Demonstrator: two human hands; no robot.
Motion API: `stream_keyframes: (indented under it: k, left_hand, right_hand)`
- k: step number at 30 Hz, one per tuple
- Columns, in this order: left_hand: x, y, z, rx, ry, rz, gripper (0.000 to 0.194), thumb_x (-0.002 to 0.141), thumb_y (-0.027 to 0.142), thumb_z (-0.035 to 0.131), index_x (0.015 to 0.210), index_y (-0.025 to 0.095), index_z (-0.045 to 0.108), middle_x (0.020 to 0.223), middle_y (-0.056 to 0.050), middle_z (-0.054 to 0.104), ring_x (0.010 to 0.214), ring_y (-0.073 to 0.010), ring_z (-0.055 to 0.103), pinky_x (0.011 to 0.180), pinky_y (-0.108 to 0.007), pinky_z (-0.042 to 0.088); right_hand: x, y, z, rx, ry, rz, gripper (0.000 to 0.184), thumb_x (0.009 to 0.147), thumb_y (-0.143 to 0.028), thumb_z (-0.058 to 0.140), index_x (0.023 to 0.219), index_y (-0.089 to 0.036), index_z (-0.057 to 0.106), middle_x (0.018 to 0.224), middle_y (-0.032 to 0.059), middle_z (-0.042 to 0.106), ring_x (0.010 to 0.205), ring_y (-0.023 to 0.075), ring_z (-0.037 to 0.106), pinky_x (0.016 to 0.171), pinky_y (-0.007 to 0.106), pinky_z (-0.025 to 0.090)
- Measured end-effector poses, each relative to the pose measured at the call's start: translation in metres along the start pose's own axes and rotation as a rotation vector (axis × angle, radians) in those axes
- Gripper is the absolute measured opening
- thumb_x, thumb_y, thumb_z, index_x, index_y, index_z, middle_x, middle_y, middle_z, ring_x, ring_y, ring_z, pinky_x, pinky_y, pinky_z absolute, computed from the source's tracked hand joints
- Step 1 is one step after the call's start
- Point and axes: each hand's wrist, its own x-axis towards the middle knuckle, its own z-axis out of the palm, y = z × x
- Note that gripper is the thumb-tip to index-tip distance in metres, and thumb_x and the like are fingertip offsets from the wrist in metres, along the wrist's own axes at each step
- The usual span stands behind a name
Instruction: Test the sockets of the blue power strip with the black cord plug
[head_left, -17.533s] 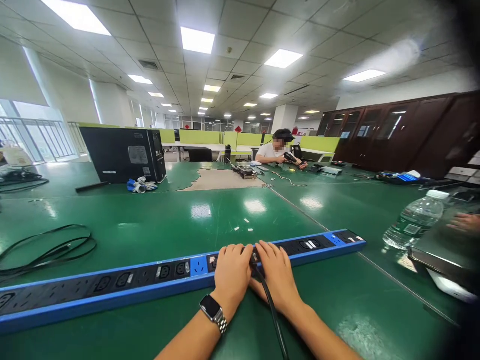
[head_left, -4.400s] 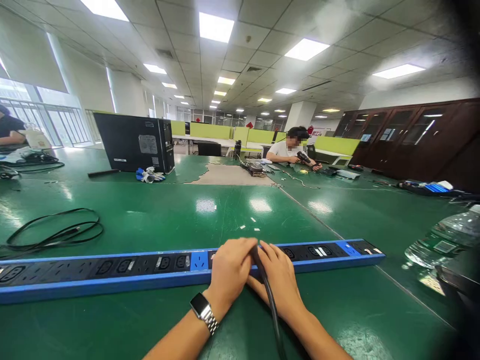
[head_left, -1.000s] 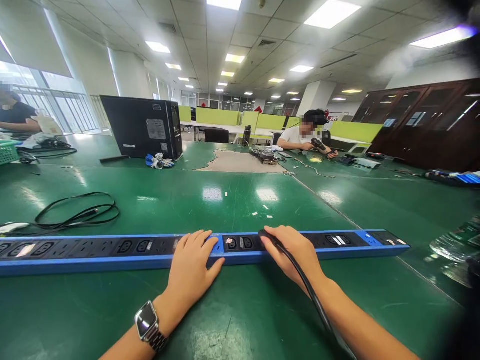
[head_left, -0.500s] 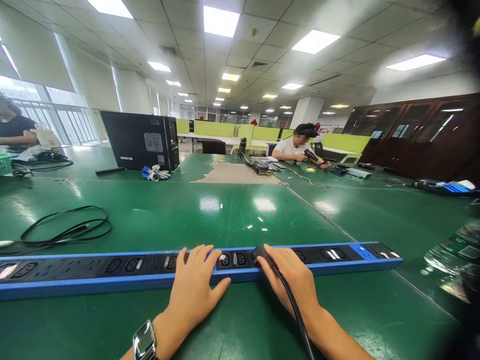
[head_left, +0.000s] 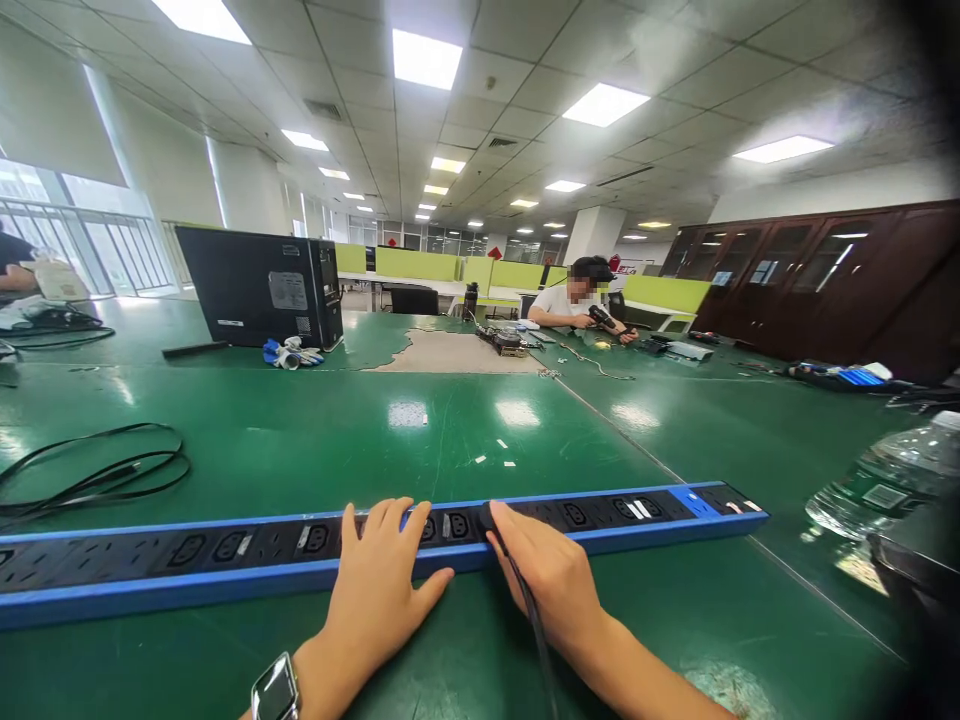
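A long blue and black power strip [head_left: 225, 585] lies across the green table in front of me, tilted slightly up to the right. My left hand [head_left: 381, 580] rests on it with spread fingers over the sockets and the thumb at the near side; a watch [head_left: 274, 690] is on that wrist. Just right of two uncovered sockets, my right hand [head_left: 551, 572] is closed round a black plug [head_left: 487, 517] at the strip's face. Its black cord [head_left: 538, 630] runs down under my palm toward me. The plug's pins are hidden, so how deep it sits I cannot tell.
A coiled black cable [head_left: 112, 465] lies at the left. Further back stand a black computer tower [head_left: 255, 285] and gloves [head_left: 292, 353]. A water bottle [head_left: 889, 475] lies at the right, beside a dark flat device [head_left: 911, 570]. A co-worker [head_left: 574, 300] sits across the table.
Earlier both hands were together at the plug. My left hand has since moved left and spread on the strip. My right hand keeps the plug, now gripped more tightly from the right.
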Motion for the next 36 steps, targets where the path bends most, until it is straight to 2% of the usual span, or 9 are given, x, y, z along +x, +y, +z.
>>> stream_keyframes:
  k: [3, 6, 13, 19, 22, 25, 29, 33, 36]
  left_hand:
    - [-0.002, -0.004, -0.001, -0.012, -0.008, 0.029, 0.054, 0.079, 0.038, 0.064, 0.129, 0.024, 0.052, 0.129, -0.014, 0.06, 0.123, -0.0353, 0.05, 0.106, -0.072, 0.023]
    - [-0.001, -0.003, -0.004, -0.051, -0.049, 0.011, 0.056, 0.079, 0.036, 0.064, 0.132, 0.023, 0.05, 0.131, -0.014, 0.059, 0.125, -0.0359, 0.049, 0.106, -0.074, 0.02]
    - [0.02, 0.041, -0.002, -0.259, -0.189, 0.092, 0.058, 0.085, 0.028, 0.059, 0.14, 0.029, 0.041, 0.138, -0.009, 0.055, 0.129, -0.0282, 0.047, 0.111, -0.07, 0.017]
    - [0.03, 0.058, 0.008, -0.252, -0.156, 0.134, 0.05, 0.089, 0.015, 0.05, 0.136, 0.031, 0.046, 0.132, -0.006, 0.06, 0.124, -0.0241, 0.052, 0.112, -0.067, 0.021]
    - [0.032, 0.058, 0.014, -0.23, -0.103, 0.106, 0.045, 0.088, 0.011, 0.049, 0.129, 0.03, 0.054, 0.124, -0.005, 0.065, 0.12, -0.0242, 0.055, 0.111, -0.066, 0.025]
    - [0.03, 0.056, 0.024, -0.251, -0.034, 0.092, 0.045, 0.086, 0.008, 0.048, 0.124, 0.029, 0.058, 0.119, -0.005, 0.068, 0.114, -0.0231, 0.06, 0.111, -0.064, 0.029]
    - [0.032, 0.058, 0.033, -0.407, 0.149, 0.14, 0.042, 0.085, 0.007, 0.048, 0.12, 0.027, 0.061, 0.115, -0.005, 0.07, 0.108, -0.0205, 0.064, 0.107, -0.051, 0.041]
    - [0.053, 0.071, 0.011, -0.633, 0.435, 0.047, 0.029, 0.093, 0.022, 0.05, 0.12, 0.02, 0.06, 0.108, -0.009, 0.073, 0.096, -0.0201, 0.068, 0.087, -0.035, 0.055]
    - [0.061, 0.057, -0.018, -0.633, 0.549, 0.047, 0.03, 0.094, 0.035, 0.052, 0.118, 0.02, 0.06, 0.108, -0.008, 0.073, 0.093, -0.0196, 0.069, 0.083, -0.031, 0.055]
  right_hand:
    - [-0.007, -0.003, 0.002, 0.005, -0.054, 0.061, 0.035, 0.094, -0.014, 0.046, 0.126, -0.011, 0.059, 0.1, 0.0116, 0.075, 0.083, 0.0198, 0.072, 0.071, 0.031, 0.059]
    - [-0.017, -0.007, 0.004, 0.006, -0.086, 0.094, 0.042, 0.093, -0.013, 0.043, 0.134, -0.013, 0.053, 0.111, 0.0103, 0.072, 0.093, 0.0194, 0.071, 0.083, 0.034, 0.056]
    - [-0.029, -0.01, 0.005, 0.073, -0.155, 0.241, 0.05, 0.089, -0.013, 0.044, 0.138, -0.019, 0.046, 0.125, 0.0091, 0.066, 0.111, 0.0197, 0.064, 0.1, 0.044, 0.045]
    - [-0.031, -0.003, 0.005, 0.067, -0.262, 0.41, 0.053, 0.086, -0.033, 0.056, 0.137, -0.021, 0.045, 0.13, 0.0102, 0.062, 0.12, 0.0254, 0.056, 0.108, 0.053, 0.035]
    - [-0.037, 0.0, 0.012, -0.046, -0.306, 0.431, 0.068, 0.081, -0.044, 0.061, 0.14, -0.017, 0.042, 0.14, 0.0129, 0.053, 0.131, 0.032, 0.045, 0.109, 0.056, 0.032]
    - [-0.041, 0.001, 0.019, -0.119, -0.358, 0.416, 0.066, 0.08, -0.049, 0.061, 0.137, -0.018, 0.047, 0.143, 0.0117, 0.051, 0.134, 0.0328, 0.043, 0.11, 0.054, 0.031]
    - [-0.038, -0.002, 0.019, -0.151, -0.389, 0.439, 0.067, 0.082, -0.052, 0.059, 0.138, -0.017, 0.047, 0.144, 0.0116, 0.049, 0.134, 0.0324, 0.042, 0.11, 0.053, 0.03]
    - [-0.031, -0.006, 0.014, -0.136, -0.455, 0.479, 0.075, 0.078, -0.058, 0.062, 0.139, -0.016, 0.048, 0.146, 0.0102, 0.047, 0.136, 0.0345, 0.038, 0.112, 0.054, 0.027]
    - [-0.026, -0.008, 0.007, -0.098, -0.506, 0.511, 0.083, 0.074, -0.063, 0.065, 0.142, -0.017, 0.046, 0.149, 0.0089, 0.044, 0.137, 0.035, 0.037, 0.113, 0.054, 0.026]
